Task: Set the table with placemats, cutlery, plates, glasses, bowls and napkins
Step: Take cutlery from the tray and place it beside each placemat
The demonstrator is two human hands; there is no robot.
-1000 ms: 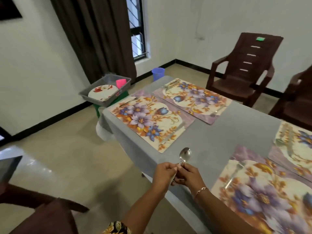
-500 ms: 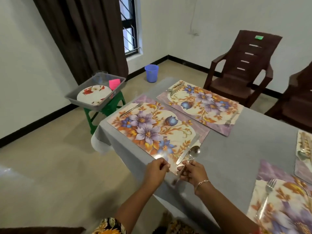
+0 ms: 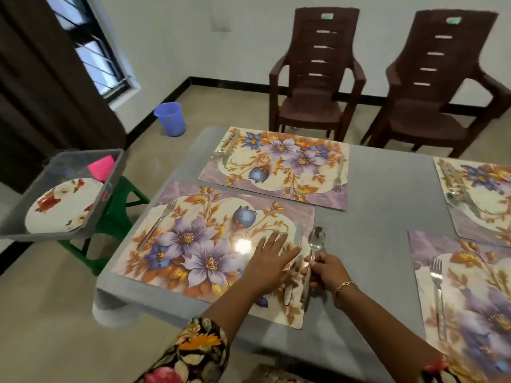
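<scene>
Steel catches the light. The spoon [image 3: 315, 244] is at the right-hand edge of the near placemat [image 3: 193, 244], just beside the knife [image 3: 298, 238]. The right hand [image 3: 329, 272] has its handle pinched between thumb and fingertips, partway down the stem. The left hand [image 3: 269, 262] lies flat on the mat, fingers straight and spread, tips reaching to the knife and gripping nothing. I cannot tell whether the spoon has touched down yet. Its bowl sits over the grey cloth of the bench [image 3: 373, 217], just off the mat's edge, while the handle's end crosses onto the mat's near corner.

As for direction, the bowl points away from the person, toward the far side of the bench, and the handle end points to the near edge. The long axis runs near-to-far, close to parallel with the knife but leaning a touch, bowl out to the right and handle in to the left.

To do this step well, I'd bring the bowl in leftward so the whole spoon lies on the mat. It should sit straight alongside the knife with a thin gap between them. The flat left hand looks well placed to pin the mat and stop the knife skidding on that glossy surface. Lower the spoon rather than drop it, and let go only once it lies flat. The fork [image 3: 157, 225] on the mat's left side gives a line to match. Plates look like a later job: one plate [image 3: 60, 205] waits in the tray [image 3: 116, 172] off to the left.
</scene>
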